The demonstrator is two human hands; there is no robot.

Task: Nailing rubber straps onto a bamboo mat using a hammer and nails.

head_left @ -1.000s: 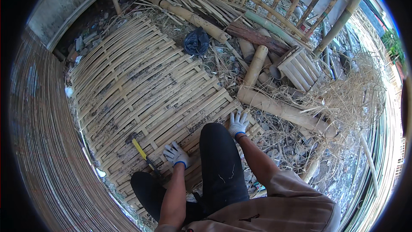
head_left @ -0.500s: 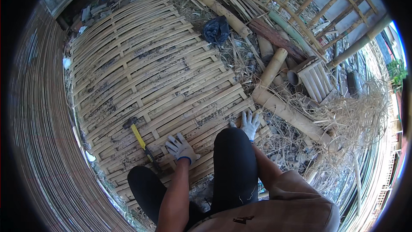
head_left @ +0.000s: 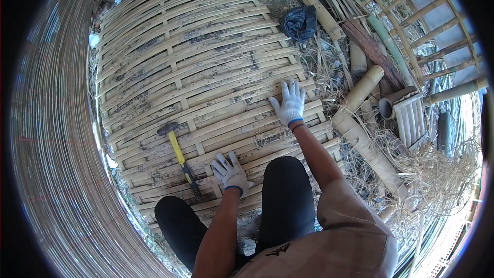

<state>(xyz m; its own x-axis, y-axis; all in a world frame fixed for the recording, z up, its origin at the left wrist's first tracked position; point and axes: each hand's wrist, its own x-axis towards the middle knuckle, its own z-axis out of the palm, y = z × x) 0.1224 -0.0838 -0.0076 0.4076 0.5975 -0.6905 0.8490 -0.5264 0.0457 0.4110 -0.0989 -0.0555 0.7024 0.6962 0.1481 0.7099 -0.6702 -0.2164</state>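
Observation:
A large woven panel of split bamboo strips (head_left: pixel 149 80), mottled with dark spots, lies flat in front of me. My left hand (head_left: pixel 230 173), in a white glove with a blue cuff, rests on its near part with fingers spread. Farther forward, near the panel's right edge, my right hand (head_left: pixel 289 104) in a matching glove lies flat with fingers apart. Neither hand holds anything. Left of my left hand a hammer (head_left: pixel 180 157) with a yellow and black handle lies on the strips, its dark head pointing away from me.
Long thin strips (head_left: pixel 56 139) stand densely along the left. To the right are a black plastic bag (head_left: pixel 300 23), thick bamboo poles (head_left: pixel 364 88), a reddish-brown log (head_left: pixel 373 51), a small slatted piece (head_left: pixel 410 123) and tangled shavings (head_left: pixel 437 167). A bamboo lattice (head_left: pixel 437 31) stands at the far right.
My right hand has moved forward along the panel's right side, from beside my knee to farther out. My left hand stays about where it was on the strips. The view has shifted somewhat.

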